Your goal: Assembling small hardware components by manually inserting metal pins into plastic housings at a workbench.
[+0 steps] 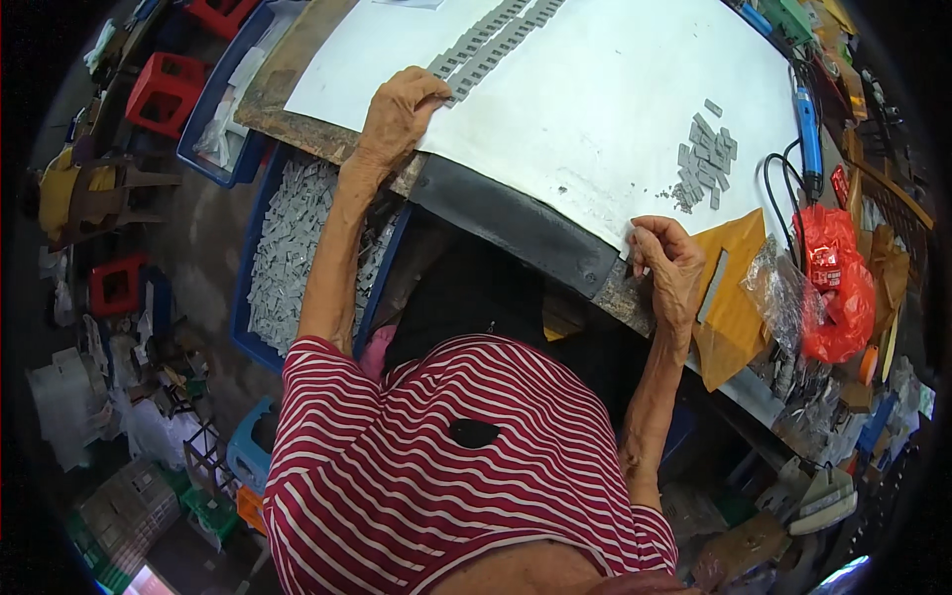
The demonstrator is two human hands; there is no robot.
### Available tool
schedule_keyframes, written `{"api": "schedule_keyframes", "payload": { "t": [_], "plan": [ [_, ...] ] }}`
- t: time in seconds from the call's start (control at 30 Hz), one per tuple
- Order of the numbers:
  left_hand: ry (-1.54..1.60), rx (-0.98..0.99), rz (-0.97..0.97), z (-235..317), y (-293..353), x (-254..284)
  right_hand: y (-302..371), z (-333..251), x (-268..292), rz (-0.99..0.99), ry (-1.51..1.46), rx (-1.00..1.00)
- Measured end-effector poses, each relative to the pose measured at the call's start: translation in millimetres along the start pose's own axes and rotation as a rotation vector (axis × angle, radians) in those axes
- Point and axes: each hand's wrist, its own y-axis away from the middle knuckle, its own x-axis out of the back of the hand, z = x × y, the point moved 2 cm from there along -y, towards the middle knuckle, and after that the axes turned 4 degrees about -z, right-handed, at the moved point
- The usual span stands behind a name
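Two slanting rows of small grey flat pieces with dark square marks [496, 52] lie on the white sheet [585, 109]. At the near end of these rows is my left hand [400, 114], its fingertips drawn together on an end piece, which they partly hide. My right hand [670, 260] is over the sheet's near right edge, thumb and fingers pinched; what is between them, if anything, is too small to make out. Beyond it lies a loose heap of grey flat pieces [706, 159], with tiny dark bits beside it.
A blue bin of grey pieces [288, 258] stands below the table's left side. Right of my right hand lie a yellow-brown envelope [729, 297] with a grey strip on it, clear plastic, a red plastic bag [838, 283] and a blue pen-like tool [808, 134] with a black cord.
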Motion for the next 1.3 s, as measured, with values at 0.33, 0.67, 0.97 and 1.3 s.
{"api": "schedule_keyframes", "payload": {
  "t": [0.33,0.67,0.97,1.3],
  "plan": [
    [-0.079,-0.057,0.143,35.1,-0.8,-2.1,-0.7,3.8,1.3,0.028,0.007,0.042],
    [0.315,-0.277,-0.238,137.9,-42.7,-90.0,18.5,-8.6,-1.0,0.059,0.03,0.132],
    [0.255,-0.352,-0.188,155.9,-102.1,-161.5,52.8,-12.3,5.2,0.086,0.12,0.135],
    [0.182,-0.284,-0.231,149.7,-112.4,-176.5,78.0,-24.5,52.1,0.192,0.328,0.147]
  ]
}}
